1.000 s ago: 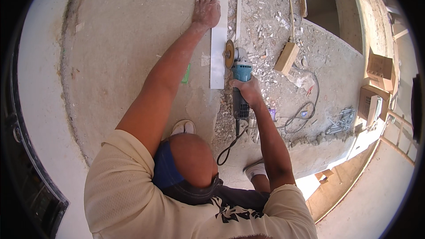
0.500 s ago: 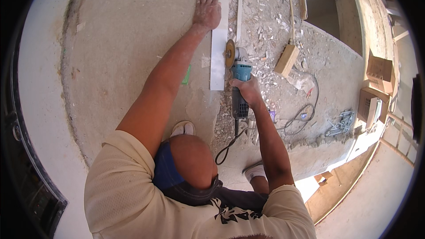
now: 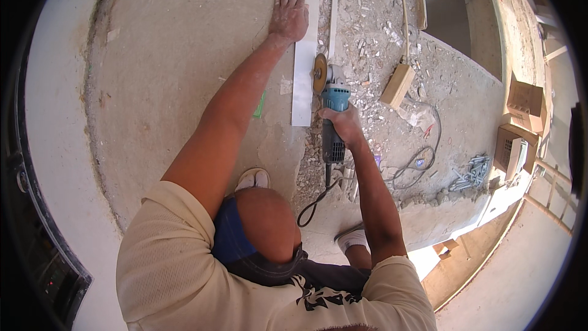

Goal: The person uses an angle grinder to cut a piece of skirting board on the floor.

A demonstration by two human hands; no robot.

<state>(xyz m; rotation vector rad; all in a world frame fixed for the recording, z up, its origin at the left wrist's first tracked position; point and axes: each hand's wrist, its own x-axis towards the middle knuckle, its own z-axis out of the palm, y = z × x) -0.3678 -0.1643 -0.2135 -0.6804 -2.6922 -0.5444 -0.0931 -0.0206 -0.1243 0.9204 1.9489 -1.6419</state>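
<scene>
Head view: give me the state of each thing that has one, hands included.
left hand: flat, palm down, pressing the white strip
white strip: lying flat on the concrete floor
right hand: fingers closed around the grinder body
angle grinder: held, disc on edge against the strip's right side
grinder cable: trailing loose on the floor
cardboard box: closed

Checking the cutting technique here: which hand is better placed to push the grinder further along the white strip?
The right hand: it already grips the blue angle grinder, disc at the strip's edge. The left hand lies flat on the white strip, pinning it.
</scene>
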